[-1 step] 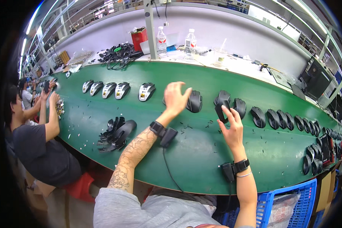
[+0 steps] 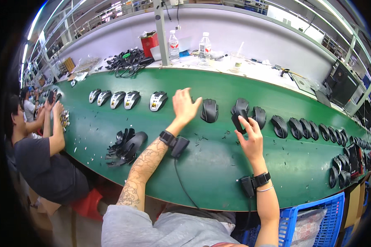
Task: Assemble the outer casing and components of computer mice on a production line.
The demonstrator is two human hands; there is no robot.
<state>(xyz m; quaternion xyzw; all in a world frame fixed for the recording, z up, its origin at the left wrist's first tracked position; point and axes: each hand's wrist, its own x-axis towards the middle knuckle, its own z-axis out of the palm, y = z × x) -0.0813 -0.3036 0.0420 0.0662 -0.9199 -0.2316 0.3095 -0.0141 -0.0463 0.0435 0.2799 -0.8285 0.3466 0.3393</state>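
My left hand (image 2: 185, 106) is over the far half of the green bench, thumb and fingers apart. A small dark thing shows behind it, mostly hidden. A black computer mouse (image 2: 210, 111) lies just right of that hand, and a silver-and-black mouse without its top cover (image 2: 158, 101) to its left. My right hand (image 2: 251, 136) pinches a smooth, dark curved piece (image 2: 238, 123), perhaps a mouse cover, between thumb and fingers. Behind that piece, partly covered by it, sits another black mouse (image 2: 240, 104). One more black mouse (image 2: 259, 117) lies beside my right fingers.
Several silver-and-black mice (image 2: 117, 100) stand in a row at left; black mice (image 2: 305, 128) line the right. A pile of black covers (image 2: 130, 147) lies near the front edge. Dark scraps dot the bench (image 2: 210, 173). Another person (image 2: 49, 160) works at far left; a blue crate (image 2: 288, 226) stands lower right.
My left hand has shifted slightly left, baring more of the black mouse beside it. My right hand keeps its hold on the dark piece, almost unmoved.
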